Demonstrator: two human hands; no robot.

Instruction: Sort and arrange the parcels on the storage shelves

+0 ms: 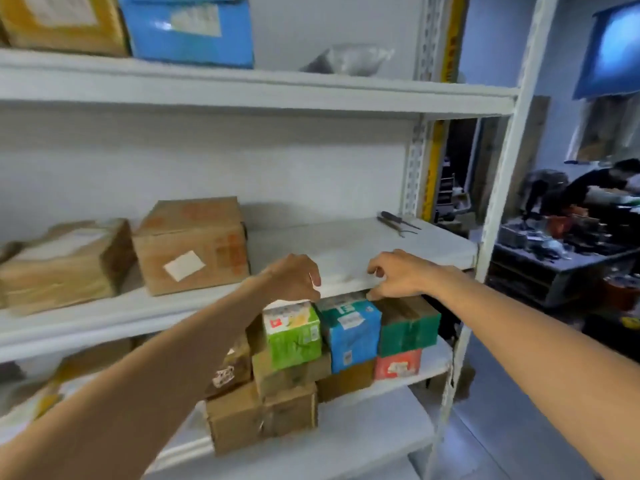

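Note:
Small parcels are stacked on the lower shelf: a light green box (294,336), a blue box (351,336), a dark green box (408,327) above a red box (398,367), and brown cartons (263,417) beneath. My left hand (294,277) hovers just above the light green box with its fingers loosely curled. My right hand (394,273) is in front of the middle shelf's edge (346,285), its fingertips by the blue box's top. Neither hand visibly holds anything.
Two brown cartons (194,244) (62,261) stand on the middle shelf's left, and hand tools (398,221) lie at its back right. The top shelf holds a blue box (190,29), a brown box (62,22) and a plastic bag (349,58). A person (595,185) works at a cluttered bench beyond the white upright (498,188).

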